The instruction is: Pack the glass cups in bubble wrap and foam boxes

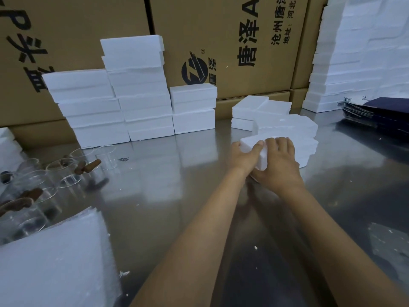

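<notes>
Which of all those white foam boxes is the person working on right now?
Start at the metal table and follow both forearms forward, right of centre. The foam box lies just before a low heap of foam pieces. It alone has the left hand and right hand around it.

1. My shiny metal table [177, 196] carries stacked foam boxes [137, 94] at the back.
2. Glass cups [66, 171] stand far left.
3. Bubble wrap sheets [55, 262] lie near left.
4. Dark flat cartons [380, 114] sit far right.

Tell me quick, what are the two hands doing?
Left hand: grips the foam box at its left end.
Right hand: holds the same foam box, fingers curled over its top.
</notes>
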Available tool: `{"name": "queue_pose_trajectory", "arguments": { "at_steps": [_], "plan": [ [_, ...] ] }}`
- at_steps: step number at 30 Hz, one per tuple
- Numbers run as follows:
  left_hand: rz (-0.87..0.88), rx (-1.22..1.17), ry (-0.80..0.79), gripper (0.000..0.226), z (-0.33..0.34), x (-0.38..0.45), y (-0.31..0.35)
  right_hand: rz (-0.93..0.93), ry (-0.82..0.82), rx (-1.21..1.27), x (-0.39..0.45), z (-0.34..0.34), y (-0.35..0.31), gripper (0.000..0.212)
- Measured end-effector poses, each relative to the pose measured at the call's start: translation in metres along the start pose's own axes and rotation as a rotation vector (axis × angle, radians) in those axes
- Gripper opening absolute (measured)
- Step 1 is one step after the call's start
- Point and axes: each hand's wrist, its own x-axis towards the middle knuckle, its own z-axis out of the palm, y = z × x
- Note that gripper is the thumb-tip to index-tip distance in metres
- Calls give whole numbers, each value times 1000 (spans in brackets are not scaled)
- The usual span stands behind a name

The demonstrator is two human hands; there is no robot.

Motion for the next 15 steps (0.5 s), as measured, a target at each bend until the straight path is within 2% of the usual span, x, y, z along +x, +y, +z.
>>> {"name": "queue_pose_trajectory", "arguments": {
  "at_steps": [5,7,9,11,15],
  "plan": [
    [-111,17,-79,61,-28,-9,-5,23,-42,-188,3,-10,-5,87],
    [-136,60,-86,63,-43,-14,-4,3,-5,-272,-1,-13,-13,86],
    [-144,77,-77,55,-60,-20,-3,-73,71,-286,-12,-12,-30,83],
    [-111,74,-31,43,-80,-23,-2,-182,68,-169,-23,-8,-54,79],
    [-17,99,181,44,-131,-24,13,-249,-155,115,-27,-5,-105,85]
  ]
}}
